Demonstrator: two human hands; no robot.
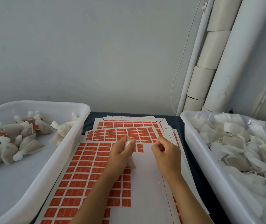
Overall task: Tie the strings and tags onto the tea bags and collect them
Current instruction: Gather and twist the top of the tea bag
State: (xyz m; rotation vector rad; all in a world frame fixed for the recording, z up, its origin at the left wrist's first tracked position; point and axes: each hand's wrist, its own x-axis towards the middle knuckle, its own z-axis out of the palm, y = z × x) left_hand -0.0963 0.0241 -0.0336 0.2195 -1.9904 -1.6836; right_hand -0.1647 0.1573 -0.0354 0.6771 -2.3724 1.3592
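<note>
My left hand [121, 152] grips a white tea bag [131, 160] by its gathered neck, the bag's body hanging below the fist. My right hand [166, 152] is just to the right, fingers curled and pinching a thin string that runs toward the bag; the string itself is barely visible. Both hands hover over stacked sheets of orange tag stickers [88, 167]. The left white tub [61, 159] holds several tied tea bags [20, 143], some with orange tags. The right white tub [210, 167] is heaped with untied tea bags [242, 143] and loose strings.
The sticker sheets lie on a dark blue table [176, 123] between the two tubs. White pipes and cardboard tubes [218, 54] lean in the back right corner against a pale wall. A thin white cable [180, 65] hangs beside them.
</note>
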